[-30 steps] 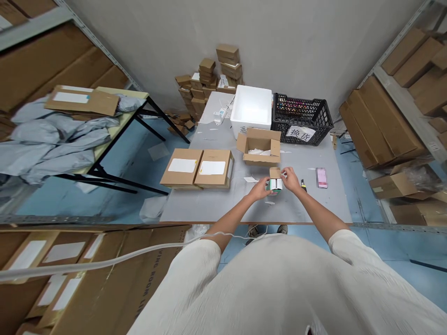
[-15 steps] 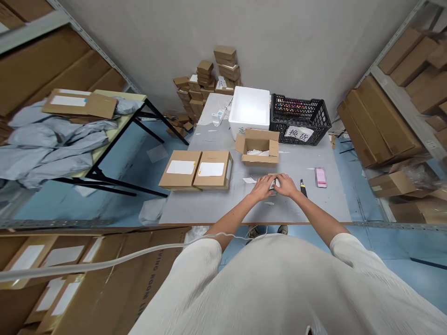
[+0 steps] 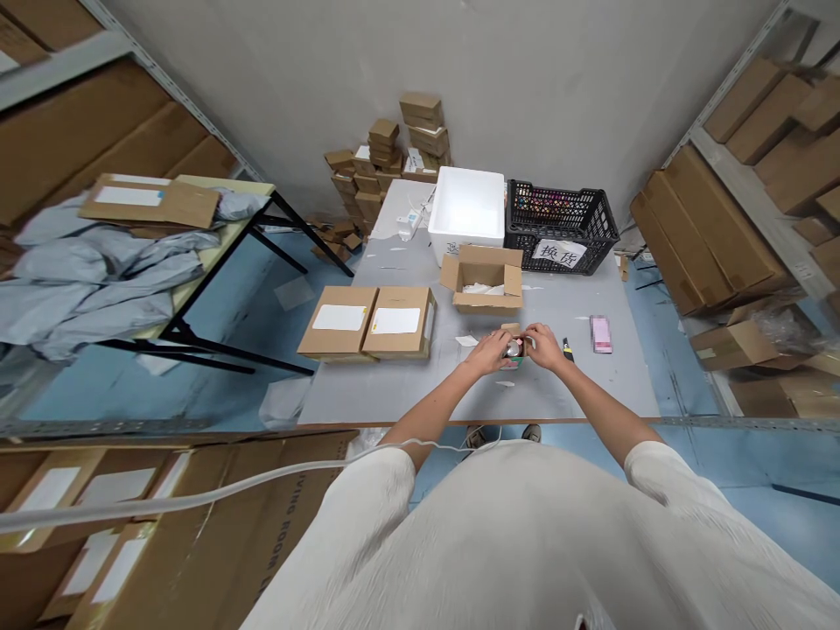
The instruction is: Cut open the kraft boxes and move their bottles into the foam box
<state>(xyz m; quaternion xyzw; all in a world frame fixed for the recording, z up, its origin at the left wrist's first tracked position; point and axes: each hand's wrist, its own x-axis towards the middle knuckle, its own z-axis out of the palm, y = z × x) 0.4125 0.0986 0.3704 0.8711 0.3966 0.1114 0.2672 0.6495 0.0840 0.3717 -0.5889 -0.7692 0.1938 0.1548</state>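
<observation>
Between my hands, near the front edge of the table, stands a small open box (image 3: pixel 512 361) with some green on its front. A round silvery thing (image 3: pixel 513 348) shows inside it; its kind is too small to tell. My left hand (image 3: pixel 489 353) wraps the box's left side. The fingers of my right hand (image 3: pixel 543 347) pinch at its right edge, partly hiding it. To the right of that hand lies a black and yellow utility knife (image 3: pixel 568 350). Just beyond the hands is an open cardboard box (image 3: pixel 486 302) with white paper in it.
Two closed, labelled cartons (image 3: pixel 402 337) sit on the left of the grey table (image 3: pixel 394 390). Behind are a white foam box (image 3: pixel 467 206) and a black plastic crate (image 3: pixel 557 229). A pink-screened phone (image 3: pixel 600 334) lies at right. A white cable (image 3: pixel 262 477) crosses at lower left.
My hands were together over the small box. Now the right hand has moved slightly right and the box's top shows open, with the round silvery thing visible.
</observation>
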